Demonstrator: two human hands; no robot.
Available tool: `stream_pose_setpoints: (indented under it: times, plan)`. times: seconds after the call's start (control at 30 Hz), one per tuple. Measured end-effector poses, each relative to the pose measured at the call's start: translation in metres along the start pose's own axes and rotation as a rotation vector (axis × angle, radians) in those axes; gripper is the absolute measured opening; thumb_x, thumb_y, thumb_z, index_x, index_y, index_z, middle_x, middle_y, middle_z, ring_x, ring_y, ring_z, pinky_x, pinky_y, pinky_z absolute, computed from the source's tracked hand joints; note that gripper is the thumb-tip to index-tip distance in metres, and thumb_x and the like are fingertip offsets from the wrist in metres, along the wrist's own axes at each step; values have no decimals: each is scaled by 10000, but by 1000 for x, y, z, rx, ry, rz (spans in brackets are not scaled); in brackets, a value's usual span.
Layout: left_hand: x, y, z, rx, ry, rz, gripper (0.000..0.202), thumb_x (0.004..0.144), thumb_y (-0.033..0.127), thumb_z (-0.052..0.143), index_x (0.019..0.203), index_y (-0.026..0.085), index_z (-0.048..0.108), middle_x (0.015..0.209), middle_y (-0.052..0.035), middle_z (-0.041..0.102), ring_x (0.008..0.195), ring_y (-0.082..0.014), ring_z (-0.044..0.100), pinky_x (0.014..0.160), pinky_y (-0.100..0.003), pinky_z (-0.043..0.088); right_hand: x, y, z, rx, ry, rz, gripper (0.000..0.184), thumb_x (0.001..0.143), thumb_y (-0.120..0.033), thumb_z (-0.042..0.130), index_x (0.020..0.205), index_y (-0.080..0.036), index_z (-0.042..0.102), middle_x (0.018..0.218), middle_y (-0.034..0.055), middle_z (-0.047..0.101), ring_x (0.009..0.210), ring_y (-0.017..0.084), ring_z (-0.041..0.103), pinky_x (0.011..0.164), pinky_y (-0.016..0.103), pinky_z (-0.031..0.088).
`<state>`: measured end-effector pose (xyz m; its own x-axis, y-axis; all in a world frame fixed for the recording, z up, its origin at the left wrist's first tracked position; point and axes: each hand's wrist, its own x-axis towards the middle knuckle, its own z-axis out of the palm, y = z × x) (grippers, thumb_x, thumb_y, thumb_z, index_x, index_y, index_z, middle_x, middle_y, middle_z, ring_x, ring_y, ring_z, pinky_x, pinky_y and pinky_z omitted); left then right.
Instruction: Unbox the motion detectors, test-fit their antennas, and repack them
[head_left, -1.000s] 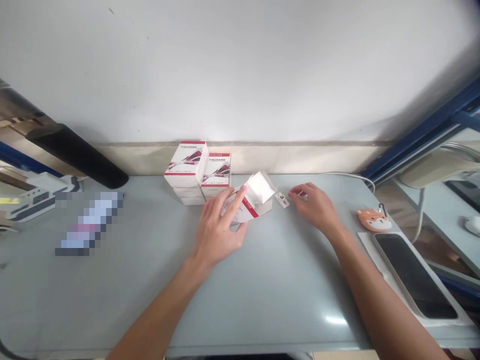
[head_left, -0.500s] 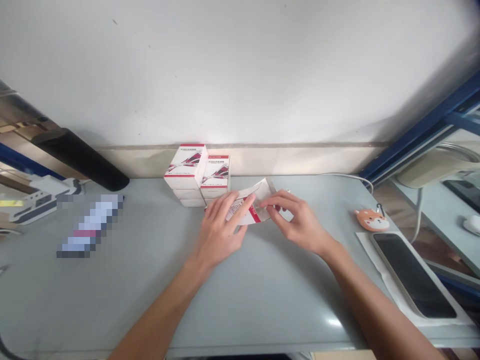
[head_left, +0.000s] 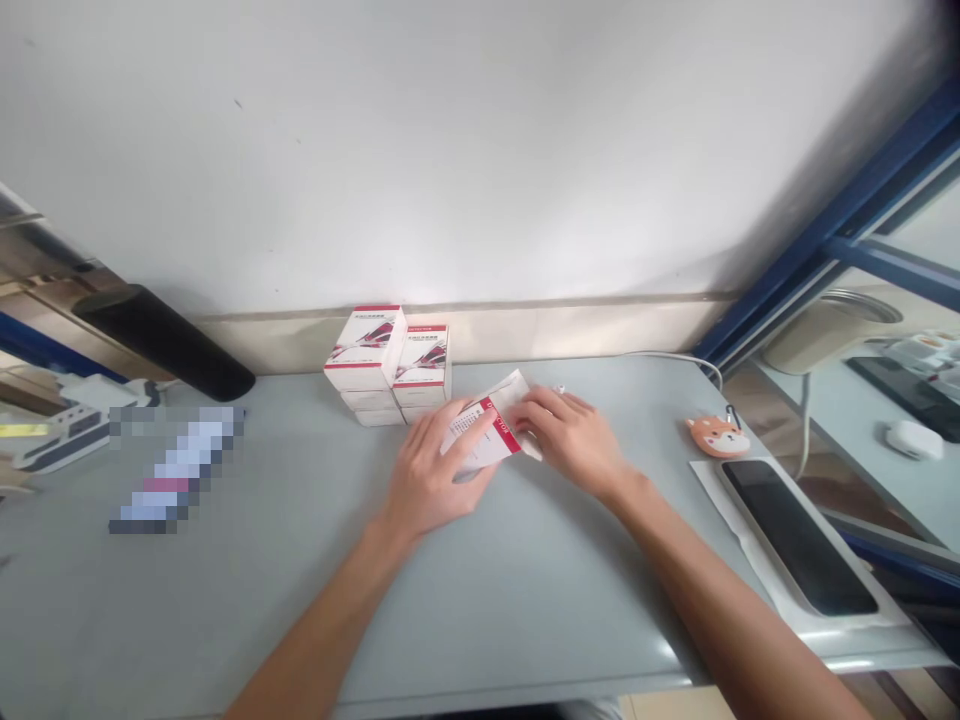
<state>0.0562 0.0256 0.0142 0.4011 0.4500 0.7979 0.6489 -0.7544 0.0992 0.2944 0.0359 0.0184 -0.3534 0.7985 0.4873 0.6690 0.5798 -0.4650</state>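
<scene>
My left hand grips a small white carton with a red printed band, thumb along its near side and fingers over its left part. The carton lies tilted just above or on the grey table, and its right end has loose flaps. At that end sits my right hand, fingers curled and pressed against the flaps; its fingertips are partly hidden. Behind the right hand a tiny white thing peeks out, too small to make out. Left of the carton stand stacked white-and-red boxes, one stack higher than the other.
On the right of the grey table, a phone lies on a white sheet, beside an orange dog-faced case. At left are a black cylinder, a power strip and a pixelated object. A wall rises behind.
My right fingers have moved in closer on the carton's right end, and its flaps have folded inward somewhat. The left hand keeps its grip. The camera view has shifted slightly.
</scene>
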Motion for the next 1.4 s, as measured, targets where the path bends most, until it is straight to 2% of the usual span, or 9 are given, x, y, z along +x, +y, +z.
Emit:
stream_pose_setpoints:
  times: [0.2, 0.37, 0.47, 0.67, 0.83, 1.1, 1.27, 1.33, 1.4]
  plan:
    - [-3, 2, 6, -39, -58, -132, 603, 898, 224, 771, 1451, 311, 545, 1404, -121, 659, 1232, -286, 688, 1055, -451, 568, 3, 15, -26, 268, 136, 153, 107, 987, -199, 534, 1005, -252, 625, 1091, 57, 681, 845, 196, 621, 784, 343, 506]
    - [-1, 4, 5, -13, -99, -206, 592, 928, 249, 730, 1481, 326, 533, 1468, -125, 599, 1295, -313, 650, 1077, -486, 558, 6, 42, -35, 635, 406, 388, 230, 1022, -477, 503, 998, -252, 547, 914, 10, 687, 749, 178, 656, 703, 374, 631]
    - [17, 11, 9, 40, -111, -254, 527, 956, 262, 687, 1464, 320, 560, 1517, -141, 528, 1331, -339, 616, 1030, -497, 579, 8, 58, -36, 803, 611, 516, 265, 938, -502, 609, 952, -248, 537, 820, -25, 666, 653, 152, 653, 611, 351, 647]
    - [68, 10, 52, 57, -313, -175, 436, 965, 157, 604, 1381, 285, 639, 1476, -139, 541, 1317, -348, 582, 1061, -521, 531, 7, 79, -46, 959, 987, 650, 281, 828, -437, 684, 878, -250, 480, 845, -40, 662, 682, 143, 713, 603, 333, 673]
    - [75, -14, 83, -5, -402, -173, 471, 880, 68, 642, 1319, 230, 689, 1320, -149, 639, 1237, -349, 615, 1081, -538, 501, 6, 82, -52, 991, 1112, 678, 249, 835, -398, 672, 895, -254, 477, 837, -50, 657, 693, 149, 733, 633, 365, 691]
    - [59, -12, 63, -240, -383, -260, 389, 989, 164, 588, 1359, 267, 650, 1573, -118, 534, 1531, -343, 403, 1278, -640, 241, 9, 72, -54, 1040, 1074, 695, 219, 847, -373, 650, 923, -257, 481, 868, -45, 673, 688, 144, 724, 614, 339, 676]
    - [36, 18, 36, -508, -311, -464, 444, 1088, 409, 493, 1512, 287, 433, 1487, -139, 594, 1310, -242, 644, 1102, -455, 529, 14, 45, -39, 1089, 811, 671, 304, 821, -446, 725, 898, -249, 507, 834, -41, 669, 639, 139, 681, 564, 304, 637]
    - [23, 25, 27, -927, -354, -719, 519, 1091, 463, 486, 1557, 278, 353, 1426, -153, 639, 1159, -233, 729, 1010, -430, 577, 14, 27, -29, 1107, 637, 651, 307, 829, -463, 742, 893, -239, 542, 799, -34, 662, 611, 147, 661, 545, 310, 616]
    - [10, 28, 21, -1415, -372, -1024, 524, 1054, 488, 571, 1502, 243, 451, 1348, -149, 680, 1060, -239, 751, 974, -426, 572, 14, 7, -21, 1112, 477, 628, 300, 860, -475, 745, 882, -227, 576, 765, -24, 661, 588, 150, 635, 541, 313, 594]
